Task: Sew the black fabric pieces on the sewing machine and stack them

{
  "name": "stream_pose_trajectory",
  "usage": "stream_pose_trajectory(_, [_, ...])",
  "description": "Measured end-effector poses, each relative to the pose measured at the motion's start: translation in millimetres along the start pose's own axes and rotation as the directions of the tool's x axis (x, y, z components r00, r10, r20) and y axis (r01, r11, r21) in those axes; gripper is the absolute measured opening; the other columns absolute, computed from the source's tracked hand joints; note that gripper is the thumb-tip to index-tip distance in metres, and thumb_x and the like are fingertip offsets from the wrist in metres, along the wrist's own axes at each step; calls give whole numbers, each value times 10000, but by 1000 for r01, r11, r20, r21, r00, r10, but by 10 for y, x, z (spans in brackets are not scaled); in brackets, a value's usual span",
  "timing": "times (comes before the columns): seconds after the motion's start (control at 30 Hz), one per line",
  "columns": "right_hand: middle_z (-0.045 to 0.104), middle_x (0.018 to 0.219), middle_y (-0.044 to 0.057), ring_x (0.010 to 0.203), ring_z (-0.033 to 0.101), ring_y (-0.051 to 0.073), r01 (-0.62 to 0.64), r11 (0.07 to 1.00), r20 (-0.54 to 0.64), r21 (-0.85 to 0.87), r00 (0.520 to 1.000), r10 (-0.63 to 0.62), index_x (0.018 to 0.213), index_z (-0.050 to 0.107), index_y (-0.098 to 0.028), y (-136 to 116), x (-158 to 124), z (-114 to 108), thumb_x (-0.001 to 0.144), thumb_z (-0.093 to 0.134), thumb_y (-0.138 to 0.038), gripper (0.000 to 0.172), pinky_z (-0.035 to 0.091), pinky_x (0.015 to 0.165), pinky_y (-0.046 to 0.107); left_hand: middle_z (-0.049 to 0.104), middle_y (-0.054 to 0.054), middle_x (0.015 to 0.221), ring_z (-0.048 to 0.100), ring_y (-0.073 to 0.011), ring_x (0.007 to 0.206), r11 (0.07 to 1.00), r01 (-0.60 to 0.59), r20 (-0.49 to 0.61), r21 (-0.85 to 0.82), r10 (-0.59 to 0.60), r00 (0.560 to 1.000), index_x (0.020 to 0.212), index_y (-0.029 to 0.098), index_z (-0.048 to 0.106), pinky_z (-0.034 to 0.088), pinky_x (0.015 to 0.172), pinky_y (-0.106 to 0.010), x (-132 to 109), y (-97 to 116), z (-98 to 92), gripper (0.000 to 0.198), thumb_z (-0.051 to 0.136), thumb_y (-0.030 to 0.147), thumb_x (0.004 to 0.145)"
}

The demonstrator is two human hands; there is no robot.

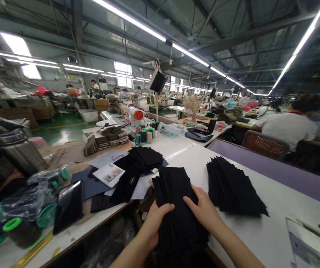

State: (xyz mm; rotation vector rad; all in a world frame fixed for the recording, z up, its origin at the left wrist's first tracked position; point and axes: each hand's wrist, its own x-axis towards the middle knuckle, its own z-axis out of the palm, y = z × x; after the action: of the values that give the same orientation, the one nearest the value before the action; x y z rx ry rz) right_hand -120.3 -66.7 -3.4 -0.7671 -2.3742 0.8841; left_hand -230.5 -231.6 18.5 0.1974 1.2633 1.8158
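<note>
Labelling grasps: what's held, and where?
A stack of black fabric pieces, held by its opposite long sides: left hand on one, right hand on the other.

No writing is legible, even on the white booklet (108, 175)

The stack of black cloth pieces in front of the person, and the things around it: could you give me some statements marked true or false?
1. The left hand and right hand both touch the black cloth stack. True.
2. The fanned pile of black cloth pieces lies left of both hands. False: it lies to their right.
3. A dark thread spool with a bright green rim stands left of the glossy black flat device. True.
4. The white printed booklet is in the right hand. False: it lies left of both hands, untouched.
</note>
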Motion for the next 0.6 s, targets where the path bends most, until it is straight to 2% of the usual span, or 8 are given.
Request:
stream_pose_trajectory(0.13, [592,1317,138,1245,542,310,148,982,-201,-116,965,-169,1378,488,-183,-120,-131,-326,894,577,-427,549,452,1063,499,748,-73,985,692,-303,951,951,-211,37,227,208,977,1026,166,669,565,830,-366,0,117,-1,447,753,222,591])
stream_pose_trajectory(0.2, [544,1372,143,1284,503,312,270,935,-333,-230,881,-337,1456,392,-202,-278,-212,-579,914,587,-405,611,433,1076,529,741,-48,907,677,-298,915,869,-335,122,364,312,942,940,171,672,557,815,-352,-20,219,55,393,773,233,566])
stream_pose_trajectory(0.27, [511,1407,132,1311,477,301,376,857,-403,-352,765,-502,1506,321,-238,-478,-307,-829,920,608,-331,659,424,1086,529,728,-34,860,664,-288,895,774,-432,223,463,370,902,886,177,666,549,807,-337,-46,300,143,333,754,204,566])
stream_pose_trajectory(0.33, [482,1438,123,1346,443,296,435,770,-404,-467,670,-623,1524,294,-255,-661,-413,-1028,914,608,-231,687,402,1106,530,724,-31,887,655,-277,913,698,-503,306,509,399,864,901,181,662,539,828,-323,-65,333,237,314,709,156,592])
stream_pose_trajectory(0.37, [472,1450,118,1361,425,295,452,730,-378,-513,645,-664,1518,311,-258,-728,-467,-1102,909,598,-187,676,385,1119,535,722,-32,908,653,-273,923,672,-530,342,518,405,848,924,182,660,533,841,-318,-66,331,278,325,689,136,604])
stream_pose_trajectory(0.43, [486,1435,103,1367,414,288,483,670,-304,-564,632,-712,1443,429,-255,-800,-569,-1198,895,571,-124,581,353,1142,545,715,-32,927,650,-264,917,638,-571,405,517,405,819,973,185,653,530,841,-312,-54,303,340,356,663,118,623])
stream_pose_trajectory(0.5, [563,1330,77,1313,461,264,510,645,-260,-570,633,-730,1255,580,-258,-801,-653,-1249,875,553,-86,418,345,1149,541,706,-32,929,647,-260,902,621,-597,445,508,404,799,996,187,641,533,825,-311,-32,269,381,363,661,127,639])
stream_pose_trajectory(0.6, [611,1230,55,1243,509,246,507,641,-278,-577,616,-737,991,639,-261,-757,-728,-1305,823,544,-59,280,372,1126,516,689,-29,907,636,-259,903,588,-627,467,511,422,777,963,181,623,529,821,-313,-23,255,426,323,651,136,644])
